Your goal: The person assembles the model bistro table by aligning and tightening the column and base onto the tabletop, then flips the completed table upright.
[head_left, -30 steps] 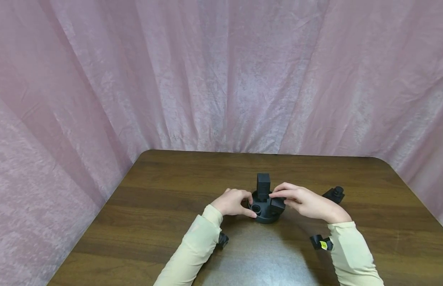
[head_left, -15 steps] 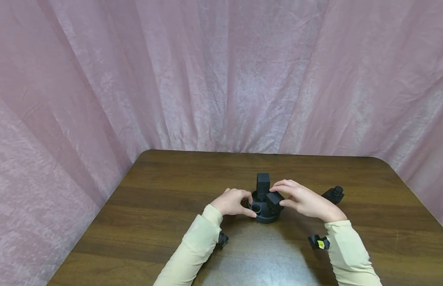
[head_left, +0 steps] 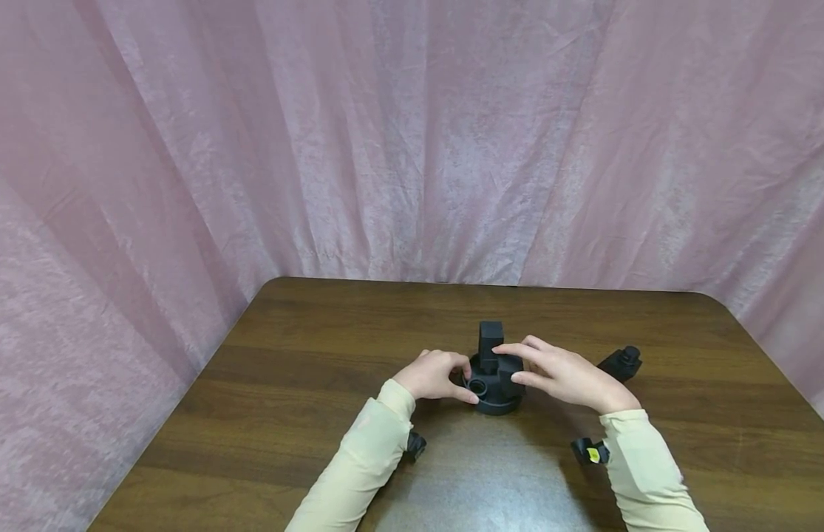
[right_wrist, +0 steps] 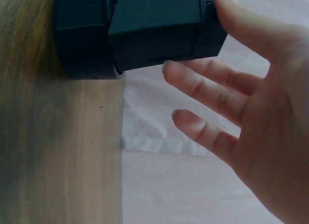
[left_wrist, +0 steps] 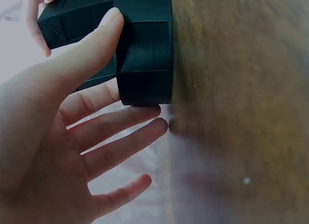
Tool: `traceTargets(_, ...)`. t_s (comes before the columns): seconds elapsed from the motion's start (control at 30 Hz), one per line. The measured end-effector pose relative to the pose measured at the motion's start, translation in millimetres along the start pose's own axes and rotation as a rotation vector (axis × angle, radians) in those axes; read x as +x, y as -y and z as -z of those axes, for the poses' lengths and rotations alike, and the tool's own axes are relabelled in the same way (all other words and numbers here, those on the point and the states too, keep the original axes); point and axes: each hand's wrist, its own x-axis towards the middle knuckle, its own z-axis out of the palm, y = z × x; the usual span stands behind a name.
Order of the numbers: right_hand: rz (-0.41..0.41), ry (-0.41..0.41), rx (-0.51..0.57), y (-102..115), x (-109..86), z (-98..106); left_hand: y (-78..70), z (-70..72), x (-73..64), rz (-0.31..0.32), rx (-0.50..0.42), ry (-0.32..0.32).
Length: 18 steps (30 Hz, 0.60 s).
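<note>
A black round base point(head_left: 496, 408) stands on the table, with a ring-shaped hole on its left. From its back rises a tall rectangular block point(head_left: 490, 336). A second, shorter black block point(head_left: 510, 380) is on its right side. My left hand point(head_left: 433, 375) grips the base from the left, thumb on the near side; in the left wrist view its thumb lies on the base wall point(left_wrist: 145, 45). My right hand point(head_left: 571, 377) holds the shorter block, thumb at its end in the right wrist view and fingers beneath the block point(right_wrist: 159, 35). The right index finger overlaps the tall block in the head view.
Another black part point(head_left: 621, 362) with a knob lies on the table behind my right hand. Wrist cameras show at the left sleeve point(head_left: 358, 458) and, with a yellow label, at the right sleeve point(head_left: 647, 458). A pink curtain point(head_left: 412, 148) hangs behind the wooden table point(head_left: 332, 325).
My right hand has shifted slightly left, and the shorter block has turned and now sits closer to the tall block. My left hand stays at the base.
</note>
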Motion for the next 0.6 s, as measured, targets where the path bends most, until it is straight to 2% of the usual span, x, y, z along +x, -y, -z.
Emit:
traceTargets(0.2, -0.064, -0.049, -0.034, -6, 1.6, -2, 1.5, -1.7, 1.9, 0.007, -0.007, 0.011)
traceTargets(0.4, -0.023, -0.103, -0.056, -13, 0.2, 0, 2.1, -1.8, 1.8, 0.015, -0.005, 0.021)
traceTargets(0.6, -0.040, -0.086, -0.039, -10, -0.9, 4, 2.5, -1.5, 1.6, 0.021, -0.002, 0.028)
